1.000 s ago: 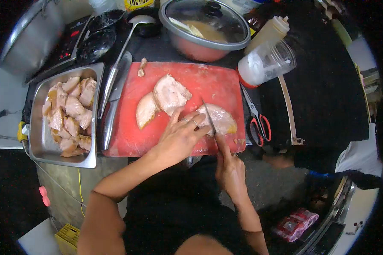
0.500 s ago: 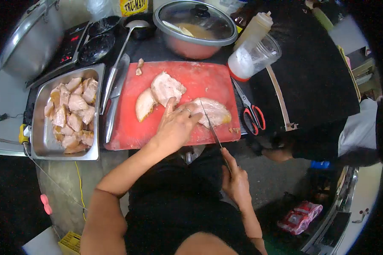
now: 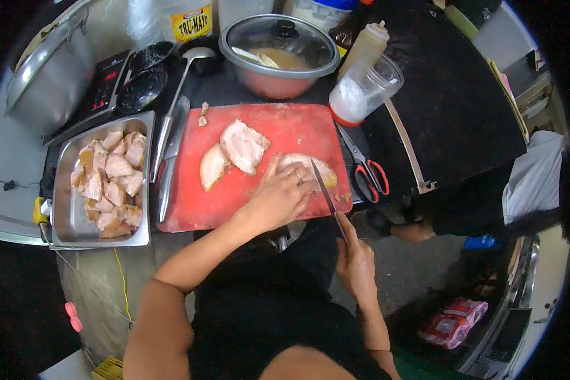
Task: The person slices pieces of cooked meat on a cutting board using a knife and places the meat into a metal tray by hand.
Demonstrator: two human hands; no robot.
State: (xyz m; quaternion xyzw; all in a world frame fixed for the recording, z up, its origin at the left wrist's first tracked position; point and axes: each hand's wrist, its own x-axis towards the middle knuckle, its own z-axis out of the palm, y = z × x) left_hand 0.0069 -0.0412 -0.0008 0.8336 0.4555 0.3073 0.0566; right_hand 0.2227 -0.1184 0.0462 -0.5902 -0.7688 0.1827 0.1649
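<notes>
On the red cutting board (image 3: 190, 206), my left hand (image 3: 282, 197) lies with its fingertips pressing on a pale slab of meat (image 3: 326, 172) at the right; whether its fingers close on the slab's edge is hard to tell. My right hand (image 3: 356, 259) is wrapped round the handle of a knife (image 3: 326, 193), whose blade crosses the top of that slab. Left of it two more meat pieces (image 3: 244, 146) (image 3: 213, 167) touch each other. Small scraps (image 3: 203, 114) lie near the board's upper left corner.
A metal tray (image 3: 60, 218) of meat chunks stands left. Between tray and board lie a ladle (image 3: 164, 133) and another knife (image 3: 171, 161). Behind are a lidded bowl (image 3: 278, 82) and bottle (image 3: 366, 47); scissors (image 3: 368, 174) and a clear container (image 3: 364, 92) are right. Another person's leg (image 3: 415, 232) shows at right.
The view has shifted. My left hand has moved right, further over the slab. The knife blade has moved toward the slab's right part, and my right hand has gone lower and rightward.
</notes>
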